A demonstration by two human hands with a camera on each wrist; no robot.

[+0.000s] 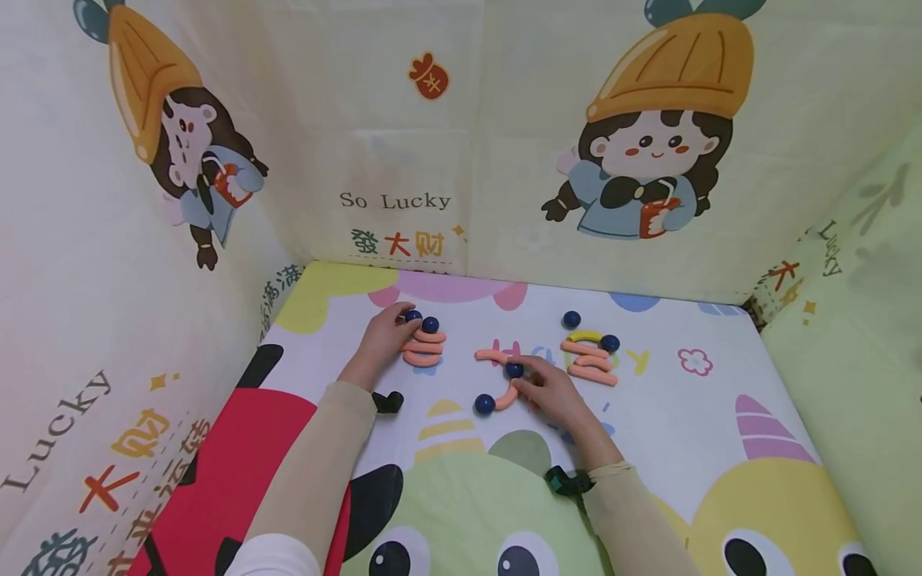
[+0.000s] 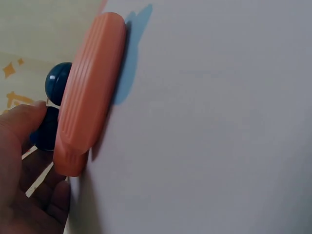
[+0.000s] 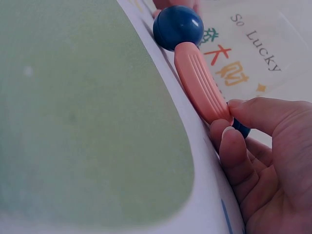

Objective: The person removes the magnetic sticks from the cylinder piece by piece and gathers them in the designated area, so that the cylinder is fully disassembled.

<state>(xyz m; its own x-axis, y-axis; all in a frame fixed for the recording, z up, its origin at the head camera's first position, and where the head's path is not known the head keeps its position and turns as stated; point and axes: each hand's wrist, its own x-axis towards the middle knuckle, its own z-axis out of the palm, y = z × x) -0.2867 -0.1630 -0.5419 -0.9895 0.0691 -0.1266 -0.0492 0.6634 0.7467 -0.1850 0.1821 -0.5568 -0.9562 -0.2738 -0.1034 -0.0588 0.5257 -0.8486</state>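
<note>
Near the far left of the table, my left hand [image 1: 385, 340] pinches a dark blue ball [image 2: 46, 129] between thumb and fingers. A second blue ball [image 1: 430, 325] sits beside it, against a stack of curved pink rods [image 1: 422, 349]. In the middle, my right hand [image 1: 553, 392] pinches a blue ball [image 1: 515, 370] where two pink rods meet. One rod [image 3: 200, 80] curves from there to another blue ball [image 3: 178, 28]; the other rod [image 1: 491, 354] points left. Part of the pinched ball is hidden behind the right fingers.
Right of centre lie several pink rods [image 1: 593, 362], a yellow curved rod [image 1: 586, 336] and two blue balls, one of them a loose ball [image 1: 571, 319] at the back. Printed cloth walls [image 1: 504, 160] enclose the back and sides of the patterned table [image 1: 684, 408].
</note>
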